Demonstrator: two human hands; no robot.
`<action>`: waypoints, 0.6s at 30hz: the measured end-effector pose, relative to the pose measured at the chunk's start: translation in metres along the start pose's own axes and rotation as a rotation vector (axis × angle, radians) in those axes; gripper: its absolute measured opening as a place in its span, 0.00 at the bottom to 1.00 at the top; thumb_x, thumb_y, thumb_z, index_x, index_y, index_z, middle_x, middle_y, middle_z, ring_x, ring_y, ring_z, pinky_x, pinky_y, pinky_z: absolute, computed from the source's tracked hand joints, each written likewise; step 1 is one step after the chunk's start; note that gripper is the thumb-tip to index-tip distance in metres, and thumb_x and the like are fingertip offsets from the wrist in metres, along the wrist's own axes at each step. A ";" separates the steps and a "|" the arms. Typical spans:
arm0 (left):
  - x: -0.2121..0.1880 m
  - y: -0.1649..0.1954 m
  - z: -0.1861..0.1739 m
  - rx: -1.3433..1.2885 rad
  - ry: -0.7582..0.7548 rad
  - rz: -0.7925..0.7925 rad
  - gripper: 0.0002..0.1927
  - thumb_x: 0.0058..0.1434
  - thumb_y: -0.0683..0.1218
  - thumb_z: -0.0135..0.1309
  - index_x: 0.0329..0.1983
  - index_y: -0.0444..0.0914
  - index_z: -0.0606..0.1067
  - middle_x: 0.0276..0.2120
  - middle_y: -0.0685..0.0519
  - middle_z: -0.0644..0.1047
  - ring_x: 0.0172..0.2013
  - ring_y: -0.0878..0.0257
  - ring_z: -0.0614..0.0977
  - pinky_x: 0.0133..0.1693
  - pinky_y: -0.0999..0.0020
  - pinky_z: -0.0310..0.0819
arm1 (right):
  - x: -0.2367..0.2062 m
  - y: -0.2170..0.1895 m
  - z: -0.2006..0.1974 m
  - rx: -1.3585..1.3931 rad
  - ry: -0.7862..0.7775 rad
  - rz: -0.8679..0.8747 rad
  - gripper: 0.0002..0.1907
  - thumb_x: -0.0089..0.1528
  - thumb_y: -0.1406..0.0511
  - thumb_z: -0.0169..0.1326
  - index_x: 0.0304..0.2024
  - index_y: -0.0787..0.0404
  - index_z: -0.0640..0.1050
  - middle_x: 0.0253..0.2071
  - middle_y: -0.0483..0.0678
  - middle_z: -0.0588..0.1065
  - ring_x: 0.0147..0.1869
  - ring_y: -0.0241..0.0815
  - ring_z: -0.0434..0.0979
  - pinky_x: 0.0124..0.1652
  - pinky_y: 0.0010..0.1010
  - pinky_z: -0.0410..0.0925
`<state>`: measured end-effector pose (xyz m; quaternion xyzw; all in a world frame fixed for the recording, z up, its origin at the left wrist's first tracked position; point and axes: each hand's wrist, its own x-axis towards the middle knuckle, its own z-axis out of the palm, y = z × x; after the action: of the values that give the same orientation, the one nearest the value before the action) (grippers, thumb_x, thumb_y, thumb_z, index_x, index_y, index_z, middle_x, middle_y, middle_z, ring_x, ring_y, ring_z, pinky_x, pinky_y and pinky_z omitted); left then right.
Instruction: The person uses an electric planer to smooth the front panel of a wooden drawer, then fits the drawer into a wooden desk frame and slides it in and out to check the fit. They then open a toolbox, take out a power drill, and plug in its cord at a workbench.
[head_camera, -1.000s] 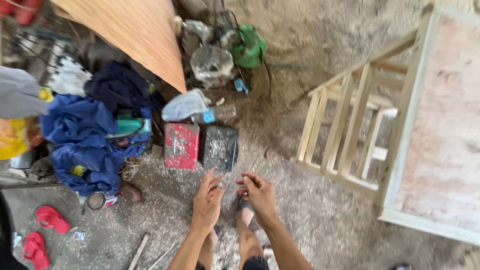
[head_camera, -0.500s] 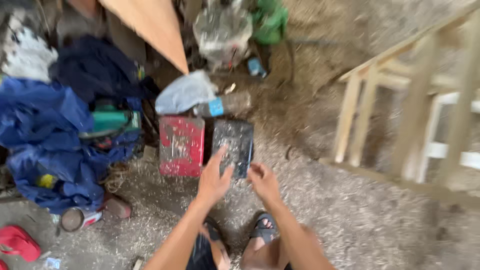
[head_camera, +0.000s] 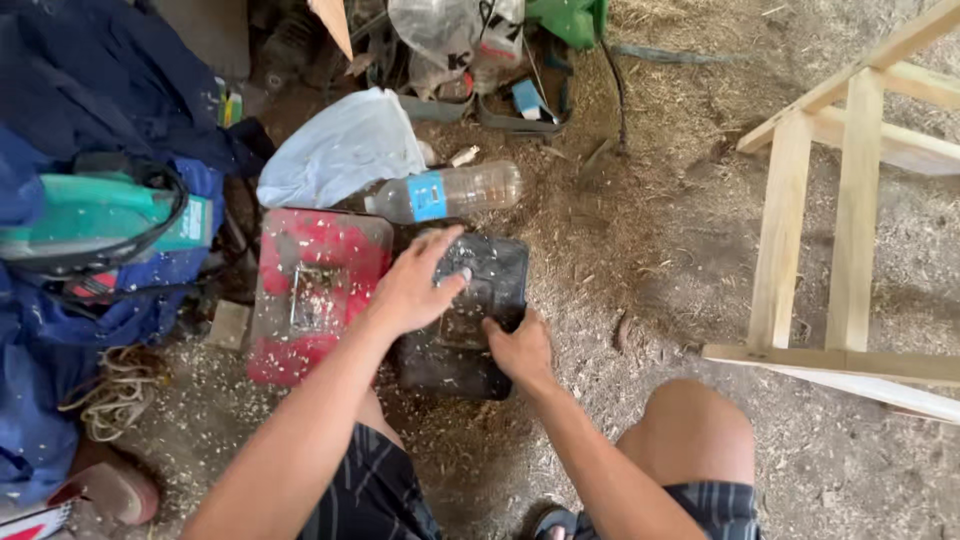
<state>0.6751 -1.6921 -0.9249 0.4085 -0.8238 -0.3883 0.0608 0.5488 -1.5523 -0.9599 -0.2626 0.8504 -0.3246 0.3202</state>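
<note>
A dusty black plastic case (head_camera: 492, 275) lies on the sawdust-covered ground, right beside a red case (head_camera: 310, 290). My left hand (head_camera: 415, 285) rests flat on top of the black case, fingers spread. My right hand (head_camera: 518, 350) grips the case's near right edge, thumb on the lid. A clear plastic bottle with a blue label (head_camera: 450, 192) lies just beyond both cases.
A blue cloth heap (head_camera: 60, 130) with a teal power tool (head_camera: 95, 220) fills the left. A white plastic bag (head_camera: 340, 150) and cluttered tools lie at the top. A bare wooden frame (head_camera: 830, 230) stands at the right. My knee (head_camera: 690, 430) is bent low.
I have crouched down and the camera has moved much closer. Both hands have reached forward from mid-air and landed on the black case.
</note>
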 end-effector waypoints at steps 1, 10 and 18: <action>-0.002 0.005 0.000 -0.011 -0.034 -0.040 0.36 0.66 0.61 0.50 0.76 0.54 0.55 0.74 0.45 0.55 0.70 0.44 0.61 0.67 0.49 0.55 | -0.005 -0.003 -0.004 0.032 0.027 0.023 0.28 0.58 0.59 0.64 0.55 0.67 0.73 0.50 0.59 0.79 0.55 0.55 0.80 0.56 0.44 0.71; -0.042 0.023 -0.024 -0.121 0.338 0.156 0.41 0.52 0.39 0.52 0.73 0.51 0.64 0.69 0.44 0.69 0.72 0.49 0.68 0.74 0.56 0.60 | -0.023 -0.036 -0.031 0.150 -0.476 -0.248 0.22 0.65 0.69 0.45 0.60 0.53 0.77 0.49 0.51 0.81 0.47 0.45 0.83 0.48 0.37 0.77; -0.063 0.011 -0.039 -0.077 0.344 0.116 0.40 0.49 0.38 0.56 0.68 0.50 0.68 0.66 0.45 0.71 0.66 0.47 0.72 0.66 0.56 0.64 | 0.031 0.018 -0.033 -0.039 -0.111 -0.189 0.19 0.62 0.70 0.55 0.56 0.57 0.80 0.49 0.50 0.82 0.45 0.45 0.83 0.45 0.38 0.75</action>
<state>0.7259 -1.6652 -0.8766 0.4181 -0.8080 -0.3399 0.2385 0.5010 -1.5484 -0.9652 -0.3654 0.8088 -0.3220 0.3296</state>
